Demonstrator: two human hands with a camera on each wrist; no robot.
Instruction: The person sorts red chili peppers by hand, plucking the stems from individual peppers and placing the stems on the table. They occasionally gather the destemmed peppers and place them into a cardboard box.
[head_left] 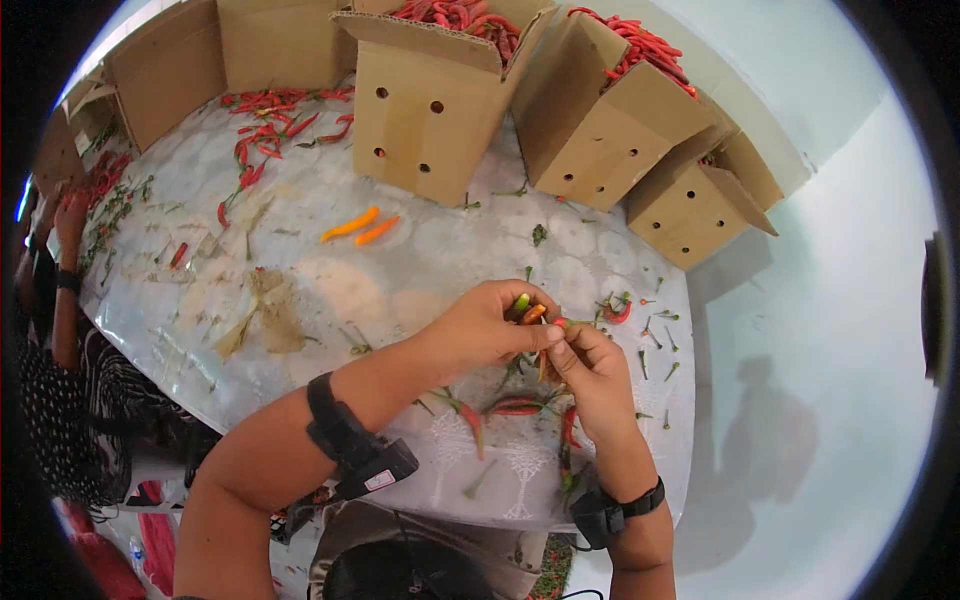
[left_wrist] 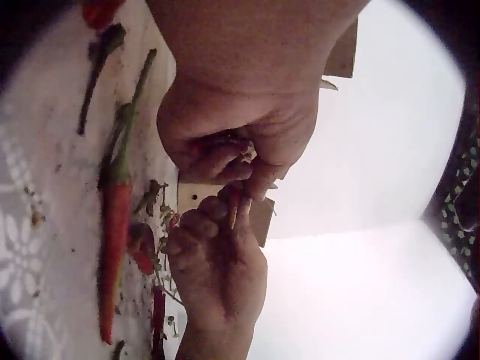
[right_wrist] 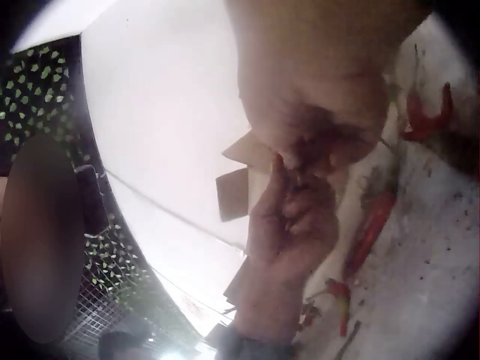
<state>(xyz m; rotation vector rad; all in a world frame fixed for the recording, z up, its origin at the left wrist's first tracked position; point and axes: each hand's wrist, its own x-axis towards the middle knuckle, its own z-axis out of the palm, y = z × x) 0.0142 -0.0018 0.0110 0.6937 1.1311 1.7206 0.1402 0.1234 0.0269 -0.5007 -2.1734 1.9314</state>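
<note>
Both hands meet above the table in the head view. The left hand [head_left: 492, 325] has its fingers curled round a few chillies, among them a green-tipped one [head_left: 521, 302] and an orange-brown one [head_left: 533, 314]. Against it, the right hand [head_left: 598, 375] pinches the end of a small red chilli [head_left: 559, 323] between thumb and fingers. In the left wrist view a red chilli with a green stem [left_wrist: 114, 247] lies on the table beside the hands. Below the hands in the head view lies another red chilli [head_left: 517, 406]. The palms hide part of what is held.
Cardboard boxes [head_left: 425, 110] of red chillies line the table's far side. Two orange chillies [head_left: 350, 225], dry leaf scraps [head_left: 275, 315] and loose green stems [head_left: 643, 364] lie on the patterned cover. At the far left, another person's arm [head_left: 67, 290] reaches over a red chilli pile.
</note>
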